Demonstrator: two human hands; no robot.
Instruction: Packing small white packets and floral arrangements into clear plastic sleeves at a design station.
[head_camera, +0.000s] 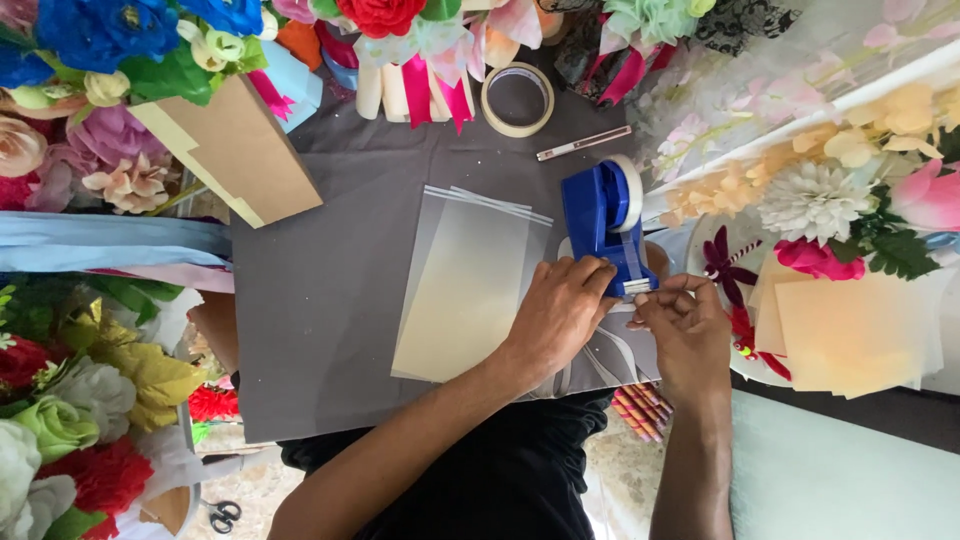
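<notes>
Pulling tape off the blue tape dispenser is the work in hand, and it goes best if the dispenser cannot slide. Left of the hands, a stack of clear plastic sheets lies flat on the grey surface, near its middle. The left hand rests beside the dispenser's base, fingers curled against it; pressing down firmly there would steady it. The dispenser sits toward the right edge of the surface, its cutter end facing the person. At that cutter, the right hand has its fingers pinched narrow, seemingly on the tape end, though the strip itself is too small to see. A steady pull, then a downward tear across the blade, should give a clean cut.
</notes>
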